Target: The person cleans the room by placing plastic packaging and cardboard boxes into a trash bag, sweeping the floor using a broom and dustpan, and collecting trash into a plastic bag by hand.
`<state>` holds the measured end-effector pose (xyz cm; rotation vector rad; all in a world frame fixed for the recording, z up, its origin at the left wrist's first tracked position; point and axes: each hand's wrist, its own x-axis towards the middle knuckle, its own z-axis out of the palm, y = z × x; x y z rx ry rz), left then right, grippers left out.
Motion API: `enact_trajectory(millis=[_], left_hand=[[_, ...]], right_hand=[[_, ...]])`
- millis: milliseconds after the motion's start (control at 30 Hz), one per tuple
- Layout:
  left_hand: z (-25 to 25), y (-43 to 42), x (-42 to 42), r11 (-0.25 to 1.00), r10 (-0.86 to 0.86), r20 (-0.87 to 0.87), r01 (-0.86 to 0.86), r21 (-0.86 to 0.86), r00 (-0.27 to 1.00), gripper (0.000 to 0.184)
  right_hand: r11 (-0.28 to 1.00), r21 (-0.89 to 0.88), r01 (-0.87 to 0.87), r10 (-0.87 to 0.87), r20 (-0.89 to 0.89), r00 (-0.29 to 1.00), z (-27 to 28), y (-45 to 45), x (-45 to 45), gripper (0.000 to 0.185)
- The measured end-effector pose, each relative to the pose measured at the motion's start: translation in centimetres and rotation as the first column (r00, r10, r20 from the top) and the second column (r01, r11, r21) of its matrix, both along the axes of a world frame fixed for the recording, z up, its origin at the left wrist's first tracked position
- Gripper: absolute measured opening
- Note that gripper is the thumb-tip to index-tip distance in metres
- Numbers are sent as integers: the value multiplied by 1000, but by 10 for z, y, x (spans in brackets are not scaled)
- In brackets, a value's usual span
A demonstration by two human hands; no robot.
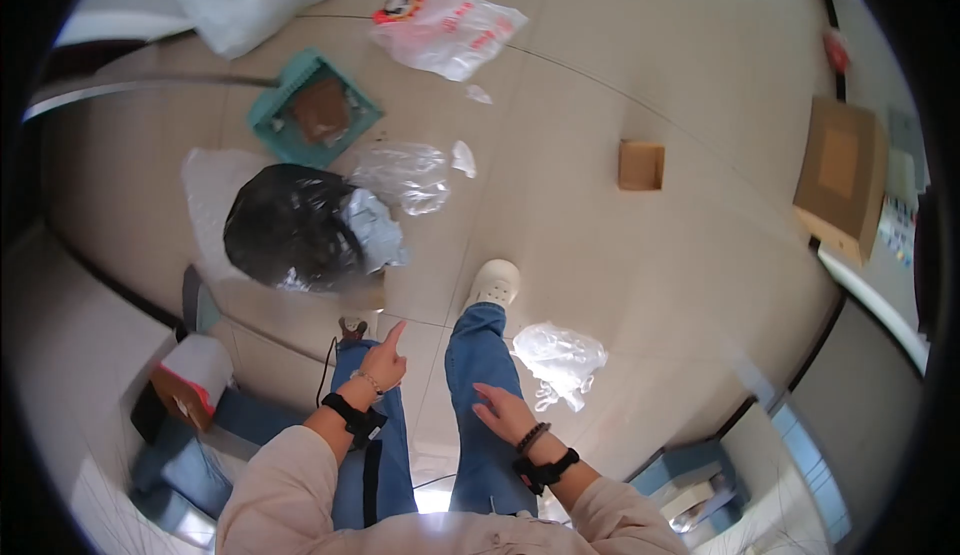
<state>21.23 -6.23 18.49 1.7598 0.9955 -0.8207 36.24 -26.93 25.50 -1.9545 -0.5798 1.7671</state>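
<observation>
My left hand point(383, 362) hangs in front of my left leg with the index finger stretched out and nothing visible in it. Over my right thigh is my right hand point(505, 415), its fingers extended and no object in them. Ahead of my left hand lies a bulging black plastic bag point(290, 225) with a crumpled silvery sheet point(374, 230) against its side. A clear plastic bag point(562, 358) rests on the floor to the right of my right leg. Both hands are apart from these things.
A teal dustpan point(268, 120) holds brown scraps. Beyond it lie a white-and-red plastic bag point(450, 30) and a full white bag point(240, 0). Clear plastic point(405, 173) is near the black bag. A small cardboard box point(641, 166) and a larger one point(840, 170) stand right.
</observation>
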Motion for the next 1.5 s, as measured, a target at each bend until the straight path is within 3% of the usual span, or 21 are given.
enact_trajectory(millis=[33,100,267,467,533,600,633,700,800,900,1000,1033,1067,1133,1200,1233,1267,1333,1400,1467,1500], left_hand=[[7,3,-21,992,114,-16,-115,-54,993,53],[39,10,-48,897,403,-106,-415,-151,909,50],[49,-9,-166,719,687,-139,-695,-9,713,34],[3,-37,-264,700,714,-116,-702,129,690,30],[-20,-50,-301,641,764,-165,-764,74,624,30],[-49,-58,-337,457,883,-228,-864,212,411,30],[-68,-63,-359,457,878,-245,-871,182,410,30],[-101,-81,-387,215,930,-342,-954,207,136,29],[-145,-85,-409,132,915,-398,-981,140,66,31],[-192,-104,-426,74,933,-358,-986,151,15,35],[-235,-96,-431,412,881,-371,-862,295,294,64],[-251,-99,-432,459,882,-313,-786,413,351,75],[-267,-99,-438,382,900,-352,-856,348,259,91],[-317,-113,-458,487,873,-299,-720,494,385,93],[-347,-100,-464,325,940,-221,-880,347,261,65],[-341,-88,-449,157,987,-97,-855,495,124,51],[-348,-85,-454,166,981,-172,-860,483,93,42],[-330,-76,-452,97,990,-132,-889,448,41,37],[-309,-80,-451,-203,975,-17,-917,342,-222,31],[-296,-98,-473,-87,995,-3,-884,459,-99,31],[-275,-100,-477,-189,981,74,-828,528,-177,35]], right_hand=[[999,15,-41,41,-6,999,12,-3,0,38],[926,-6,-378,375,146,916,31,-11,2,40],[801,-8,-598,592,155,791,51,-52,-18,43],[867,-235,-440,485,189,854,75,-61,-72,49],[847,-240,-474,523,215,825,85,-69,-99,50],[859,-291,-421,493,248,834,87,-71,-133,50],[843,-335,-420,502,209,839,87,-67,-151,57],[815,-359,-455,555,259,790,98,-54,-179,62],[784,-379,-491,595,235,769,99,-22,-206,74],[757,-381,-531,575,4,818,79,-12,-225,79],[730,-373,-573,653,130,746,56,-12,-229,83],[724,-320,-611,670,116,733,51,-16,-221,89],[711,-330,-621,679,88,729,44,-20,-217,89],[705,-330,-628,678,50,734,50,-17,-212,92],[675,-317,-666,716,64,695,42,-24,-208,94],[673,-287,-682,727,88,681,41,-24,-208,94],[670,-255,-697,736,106,669,44,-23,-209,94],[660,-256,-706,742,76,666,42,-18,-210,96],[669,-279,-689,732,84,677,41,-17,-211,94],[685,-305,-662,711,80,699,37,-11,-215,91],[690,-355,-630,692,71,718,39,-7,-217,88]])
